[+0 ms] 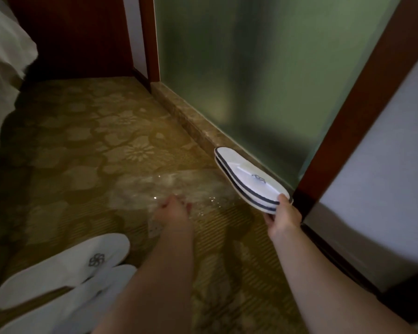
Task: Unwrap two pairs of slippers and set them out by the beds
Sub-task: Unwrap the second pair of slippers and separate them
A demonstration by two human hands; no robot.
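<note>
My right hand [282,214] grips a stacked pair of flat white slippers [247,179] with dark trim by one end, held above the carpet near the glass wall. My left hand [171,210] is closed on a clear plastic wrapper [164,188], which is blurred and spread out over the carpet between the hands. A second pair of white slippers [63,268] with a dark logo lies side by side on the carpet at the lower left, next to the bed.
A bed with white linen [0,75] fills the left edge. A frosted green glass wall [263,68] on a stone sill [191,121] runs along the right, framed in dark red wood [362,97]. Patterned yellow carpet [82,145] covers the floor between them.
</note>
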